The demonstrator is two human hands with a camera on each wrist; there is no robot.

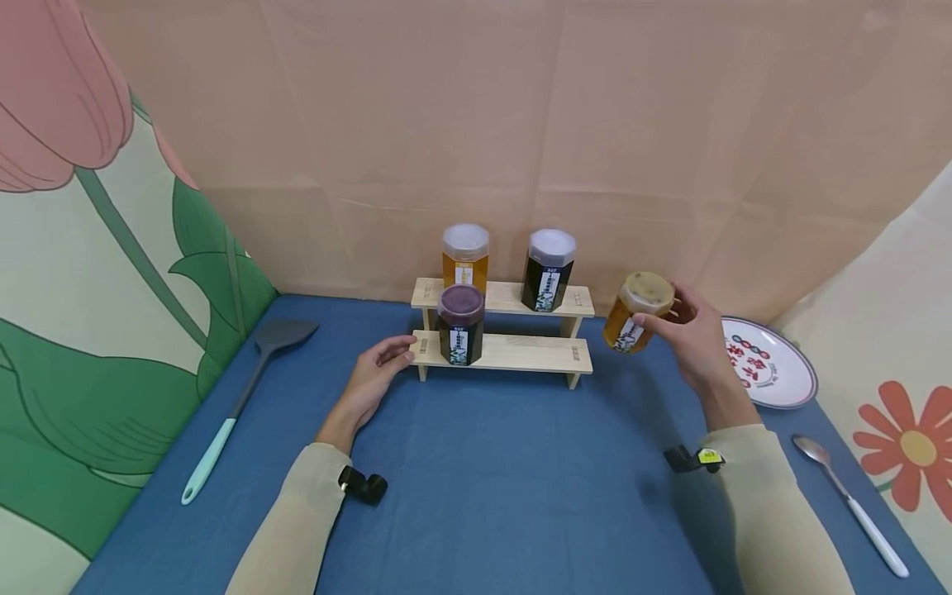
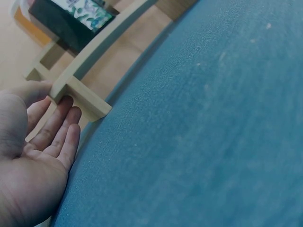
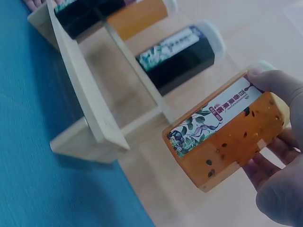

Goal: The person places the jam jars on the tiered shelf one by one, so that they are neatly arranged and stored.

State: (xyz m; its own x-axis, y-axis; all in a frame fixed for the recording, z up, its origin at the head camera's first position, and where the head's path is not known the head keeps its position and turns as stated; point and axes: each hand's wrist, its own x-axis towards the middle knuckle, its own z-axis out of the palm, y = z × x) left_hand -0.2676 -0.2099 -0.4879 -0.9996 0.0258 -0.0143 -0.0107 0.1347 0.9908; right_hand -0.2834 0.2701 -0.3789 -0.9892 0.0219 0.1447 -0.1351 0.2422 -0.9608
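My right hand [image 1: 695, 335] grips a jar of amber jam with dark seeds [image 1: 628, 318], held tilted in the air right of a two-step wooden rack [image 1: 531, 354]. In the right wrist view the jar [image 3: 227, 127] shows a white label, with the thumb near its lid. At the rack's left end my left hand [image 1: 375, 376] pinches the lower step, thumb above and fingers beneath in the left wrist view. A dark jar with a purplish lid [image 1: 461, 326] stands on the lower step. The upper step bears an amber jar [image 1: 466, 256] and a dark jar [image 1: 548, 273], both white-lidded.
A spatula with a mint handle [image 1: 249, 401] lies on the blue cloth [image 1: 491, 479] at the left. To the right are a white plate with red print [image 1: 777, 368] and a white-handled spoon [image 1: 848, 500]. A beige backdrop [image 1: 372, 124] rises behind the rack.
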